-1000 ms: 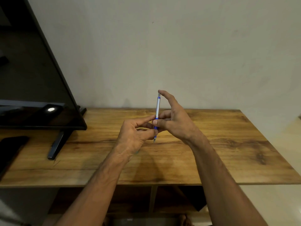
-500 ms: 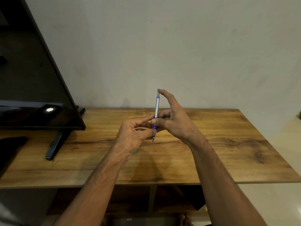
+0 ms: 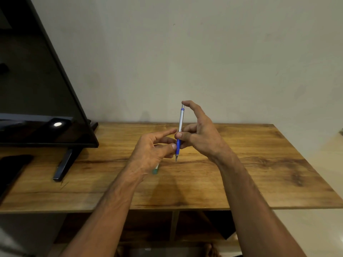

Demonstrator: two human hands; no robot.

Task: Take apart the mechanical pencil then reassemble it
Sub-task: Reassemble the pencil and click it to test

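Observation:
A mechanical pencil (image 3: 180,123) with a silver barrel and a blue grip stands nearly upright above the wooden table (image 3: 241,164), tip pointing down. My right hand (image 3: 198,134) holds it at mid-barrel between thumb and fingers, with the index fingertip resting on the top cap. My left hand (image 3: 154,151) is beside it on the left, its thumb and fingertips pinching the blue grip near the tip. The pencil looks whole. A small greenish object (image 3: 155,170) lies on the table, partly hidden under my left hand.
A black TV screen (image 3: 37,89) on a stand (image 3: 63,164) fills the left side of the table. A dark flat object (image 3: 11,167) lies at the far left edge. A plain wall rises behind the table. Shelving shows under the tabletop.
Both hands and the pencil stay almost in place. My left index finger has lifted slightly away from the barrel.

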